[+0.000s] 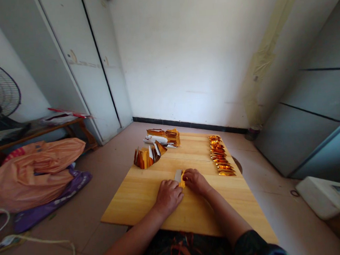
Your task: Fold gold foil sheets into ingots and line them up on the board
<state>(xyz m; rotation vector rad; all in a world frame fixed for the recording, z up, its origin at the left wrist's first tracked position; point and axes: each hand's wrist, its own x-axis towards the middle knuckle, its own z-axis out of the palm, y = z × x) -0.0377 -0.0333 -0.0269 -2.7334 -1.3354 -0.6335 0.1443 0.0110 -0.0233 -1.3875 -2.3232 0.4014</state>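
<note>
A small sheet of gold foil paper [178, 176] with a pale side showing lies on the wooden board between my hands, partly folded. My left hand [169, 195] is closed, its fingertips on the paper's near left edge. From the right, the curled fingers of my right hand [196, 181] pinch the same paper; the fingertips are partly hidden. Beyond my left hand stands a loose bunch of gold paper sheets [144, 158]. Farther back lies a larger bundle of gold and white paper [172, 138]. Along the right edge runs a row of folded gold foil pieces [221, 159].
The wooden tabletop [134, 200] sits low over a tiled floor. Orange and purple bags [45, 171] and a cable [44, 240] lie left. A fan [1, 87] and lockers [87, 71] stand behind them. At right are a grey cabinet [305, 106] and a white box [320, 198].
</note>
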